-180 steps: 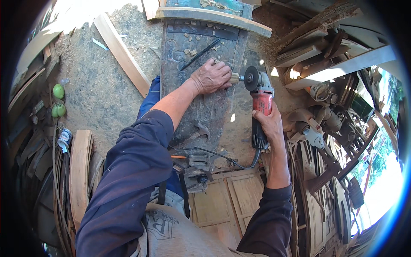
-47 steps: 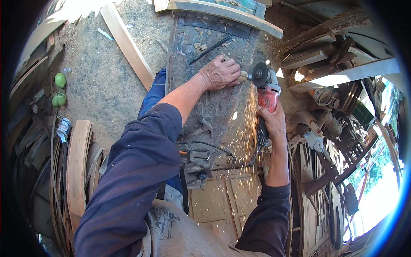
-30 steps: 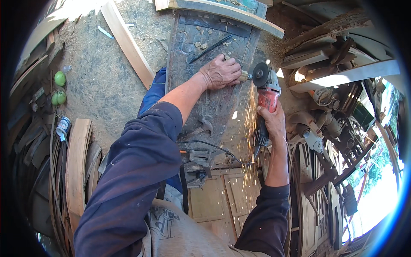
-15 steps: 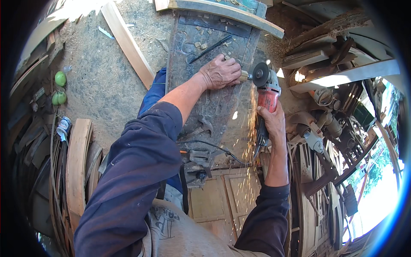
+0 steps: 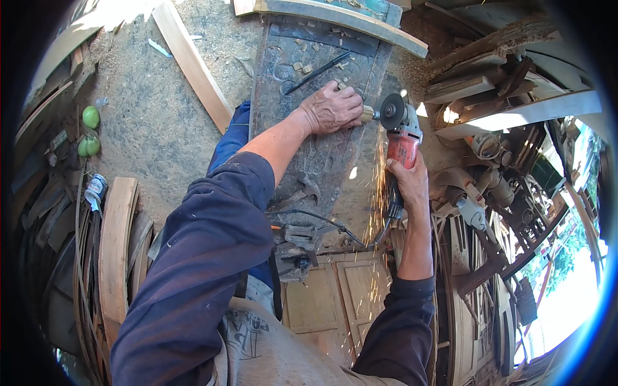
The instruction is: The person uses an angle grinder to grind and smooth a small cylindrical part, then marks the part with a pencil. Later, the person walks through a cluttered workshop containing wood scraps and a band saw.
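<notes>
My left hand [image 5: 331, 109] is closed round a short wooden-handled tool [image 5: 367, 114], pressed down on the dark workbench [image 5: 302, 145]. The tool's metal end points right and meets the dark disc [image 5: 391, 110] of an angle grinder, or lies very close to it. My right hand [image 5: 410, 180] wraps round the red body of the angle grinder [image 5: 403, 148], which stands upright with its disc at the top. Orange sparks [image 5: 376, 212] stream down from the disc, past the bench's right side. Most of the tool's handle is hidden under my left fingers.
A dark slim bar [image 5: 317, 73] and small wood blocks [image 5: 302, 67] lie on the bench. A curved wood piece [image 5: 341, 22] crosses its far end. The black cord [image 5: 322, 219] runs near a hammer head [image 5: 308, 188]. Wooden panels [image 5: 335, 296] and stacked boards [image 5: 119, 251] stand around.
The grinder's cord has shifted and now curves below the grinder's lower end. Both hands keep nearly the same place, and sparks still fall.
</notes>
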`<state>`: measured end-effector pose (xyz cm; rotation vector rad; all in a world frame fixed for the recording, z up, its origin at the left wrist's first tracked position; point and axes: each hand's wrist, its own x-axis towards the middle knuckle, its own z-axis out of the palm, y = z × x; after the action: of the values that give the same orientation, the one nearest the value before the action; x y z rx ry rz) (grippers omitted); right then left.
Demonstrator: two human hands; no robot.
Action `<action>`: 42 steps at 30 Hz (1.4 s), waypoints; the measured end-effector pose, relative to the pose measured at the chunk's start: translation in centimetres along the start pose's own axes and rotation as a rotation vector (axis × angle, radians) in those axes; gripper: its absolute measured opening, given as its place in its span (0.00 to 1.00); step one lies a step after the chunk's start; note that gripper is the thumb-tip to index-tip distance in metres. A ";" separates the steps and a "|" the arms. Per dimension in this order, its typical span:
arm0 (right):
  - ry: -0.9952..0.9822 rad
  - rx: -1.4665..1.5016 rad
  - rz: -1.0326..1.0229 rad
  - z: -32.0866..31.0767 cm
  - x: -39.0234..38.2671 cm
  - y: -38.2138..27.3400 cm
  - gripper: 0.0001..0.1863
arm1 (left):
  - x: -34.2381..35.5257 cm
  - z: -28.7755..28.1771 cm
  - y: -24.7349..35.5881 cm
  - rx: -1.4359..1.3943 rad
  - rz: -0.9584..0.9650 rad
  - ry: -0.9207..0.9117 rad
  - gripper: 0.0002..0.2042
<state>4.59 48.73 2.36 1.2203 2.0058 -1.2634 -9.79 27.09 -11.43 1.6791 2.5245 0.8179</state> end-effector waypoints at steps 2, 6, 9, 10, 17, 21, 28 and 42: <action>0.004 -0.025 0.021 0.0 -0.1 -0.1 0.34 | -0.1 0.0 0.0 0.001 -0.001 -0.001 0.15; 0.016 -0.033 0.005 0.1 0.0 -0.2 0.33 | 0.0 0.1 0.0 0.001 0.002 -0.002 0.15; -0.003 0.000 -0.029 0.0 -0.1 -0.3 0.33 | 0.0 0.1 0.0 0.006 -0.002 -0.008 0.15; -0.009 0.011 -0.019 0.0 -0.1 -0.3 0.33 | 0.0 0.1 0.0 0.013 -0.007 -0.015 0.15; 0.008 0.004 -0.045 0.1 0.0 -0.1 0.34 | -0.1 0.1 0.0 0.005 0.003 0.004 0.15; 0.005 -0.012 -0.024 0.0 0.1 0.1 0.33 | -0.1 0.1 -0.1 -0.002 0.005 -0.002 0.15; 0.000 0.024 -0.039 0.0 0.1 0.5 0.31 | -0.1 0.1 -0.1 0.003 0.000 -0.021 0.15; 0.001 -0.006 -0.010 0.0 0.2 0.1 0.33 | -0.1 0.1 0.0 0.010 -0.003 -0.001 0.14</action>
<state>4.54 48.81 2.20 1.2096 2.0174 -1.2605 -9.74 27.05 -11.51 1.6779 2.5346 0.8056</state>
